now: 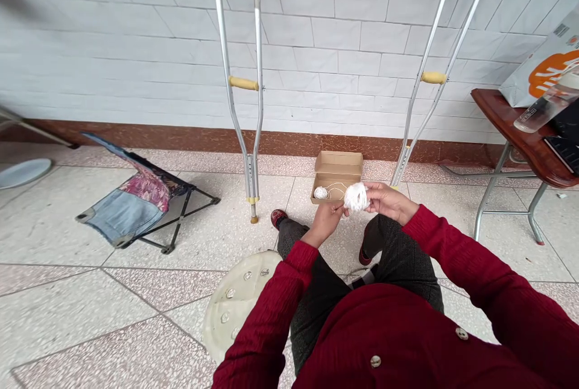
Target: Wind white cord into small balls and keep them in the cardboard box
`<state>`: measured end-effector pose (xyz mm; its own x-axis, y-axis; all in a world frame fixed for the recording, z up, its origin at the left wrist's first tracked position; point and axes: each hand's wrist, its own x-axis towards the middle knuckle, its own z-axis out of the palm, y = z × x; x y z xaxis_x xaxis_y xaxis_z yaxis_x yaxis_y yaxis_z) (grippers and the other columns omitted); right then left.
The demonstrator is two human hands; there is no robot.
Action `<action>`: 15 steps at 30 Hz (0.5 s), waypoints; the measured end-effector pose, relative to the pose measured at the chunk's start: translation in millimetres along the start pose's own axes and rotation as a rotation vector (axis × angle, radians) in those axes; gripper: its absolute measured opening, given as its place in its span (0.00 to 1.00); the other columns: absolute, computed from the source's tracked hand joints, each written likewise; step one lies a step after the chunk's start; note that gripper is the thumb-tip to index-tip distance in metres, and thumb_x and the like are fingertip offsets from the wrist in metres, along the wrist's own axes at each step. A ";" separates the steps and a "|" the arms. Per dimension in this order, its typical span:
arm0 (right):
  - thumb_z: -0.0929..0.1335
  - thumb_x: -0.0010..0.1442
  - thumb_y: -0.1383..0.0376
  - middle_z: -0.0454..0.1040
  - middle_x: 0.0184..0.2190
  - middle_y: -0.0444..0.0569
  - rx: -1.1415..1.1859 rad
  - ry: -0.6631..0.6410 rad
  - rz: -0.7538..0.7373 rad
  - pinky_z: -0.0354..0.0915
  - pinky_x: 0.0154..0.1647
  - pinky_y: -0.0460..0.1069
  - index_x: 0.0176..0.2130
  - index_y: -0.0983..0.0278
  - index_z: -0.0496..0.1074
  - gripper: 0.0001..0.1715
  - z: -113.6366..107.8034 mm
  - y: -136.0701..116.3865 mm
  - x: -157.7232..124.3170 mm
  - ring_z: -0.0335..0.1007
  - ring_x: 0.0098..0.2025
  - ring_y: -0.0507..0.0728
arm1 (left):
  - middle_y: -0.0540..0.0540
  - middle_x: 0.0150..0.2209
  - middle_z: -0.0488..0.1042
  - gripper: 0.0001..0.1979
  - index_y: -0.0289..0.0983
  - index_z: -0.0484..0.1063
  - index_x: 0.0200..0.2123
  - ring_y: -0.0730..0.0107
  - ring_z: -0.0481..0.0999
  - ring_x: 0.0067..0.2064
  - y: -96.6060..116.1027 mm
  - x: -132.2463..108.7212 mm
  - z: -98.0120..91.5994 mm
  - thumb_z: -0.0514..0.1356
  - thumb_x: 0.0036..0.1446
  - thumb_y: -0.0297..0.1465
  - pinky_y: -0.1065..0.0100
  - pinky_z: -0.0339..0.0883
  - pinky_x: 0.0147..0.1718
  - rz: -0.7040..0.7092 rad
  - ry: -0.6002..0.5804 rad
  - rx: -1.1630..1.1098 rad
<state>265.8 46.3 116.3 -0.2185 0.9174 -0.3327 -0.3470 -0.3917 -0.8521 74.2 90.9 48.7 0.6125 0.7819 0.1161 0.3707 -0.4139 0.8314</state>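
A ball of white yarn (356,196) is held up in front of my knees. My right hand (389,201) grips it from the right side, fingers closed on its edge. At the ball's lower left, my left hand (326,220) is closed in a pinch on yarn; its fingertips are partly hidden. Beyond my hands, an open cardboard box (339,163) lies on the floor. Inside it sits a second, smaller white yarn ball (321,193), and a loose strand (337,186) loops from it toward the ball in my hands.
Two metal crutches (251,178) (423,78) lean on the tiled wall (362,0). A folding stool (124,208) stands left, a round pale stool (239,298) near my left arm. On the right, a brown table (511,113) holds a bag (538,69) and a clear bottle (538,114).
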 end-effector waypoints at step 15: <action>0.71 0.41 0.73 0.64 0.21 0.34 -0.484 0.420 -0.107 0.60 0.12 0.43 0.44 0.64 0.66 0.28 -20.6 57.3 29.6 0.64 0.13 0.47 | 0.45 0.23 0.75 0.14 0.36 0.76 0.23 0.65 0.71 0.29 33.5 28.4 -16.3 0.56 0.57 0.31 0.67 0.59 0.34 0.061 -0.153 0.473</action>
<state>258.2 52.5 49.4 0.2037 0.9377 -0.2817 0.1249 -0.3102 -0.9424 92.6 106.8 88.7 0.7251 0.6870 0.0468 0.5853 -0.6507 0.4836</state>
